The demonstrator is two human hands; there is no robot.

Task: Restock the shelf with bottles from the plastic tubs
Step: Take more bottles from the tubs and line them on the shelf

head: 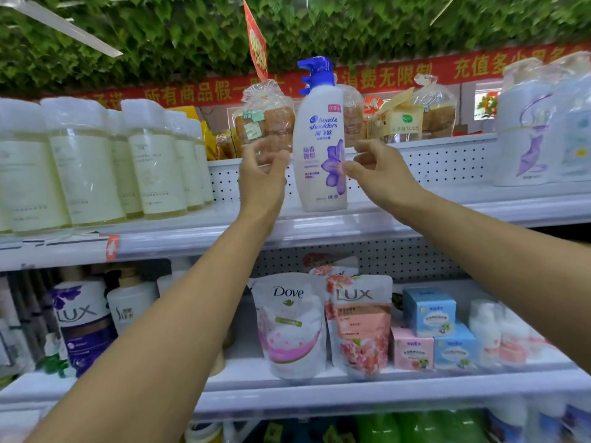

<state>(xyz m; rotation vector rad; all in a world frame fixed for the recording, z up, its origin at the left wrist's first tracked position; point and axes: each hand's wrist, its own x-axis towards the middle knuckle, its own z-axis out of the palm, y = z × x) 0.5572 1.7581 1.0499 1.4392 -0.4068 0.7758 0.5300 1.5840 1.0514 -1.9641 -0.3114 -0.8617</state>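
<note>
Upper shelf (pixel 415 215): loosely open left hand (pixel 260 174) and right hand (pixel 377 172) flanking upright bottle (pixel 319 145).

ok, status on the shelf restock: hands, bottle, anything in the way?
Left hand and right hand open, either side of shampoo bottle, not gripping. Bottle upright on top shelf. Nothing in the way.

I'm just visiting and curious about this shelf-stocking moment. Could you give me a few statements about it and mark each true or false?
1. The Head & Shoulders bottle stands upright on the upper shelf. True.
2. Its pump is red. False: blue.
3. The left hand grips the bottle. False: it sits beside it, fingers loosely curled, holding nothing.
4. A Dove pouch and a Lux pouch stand side by side one shelf down. True.
5. The right hand is beside the bottle. True.
</note>
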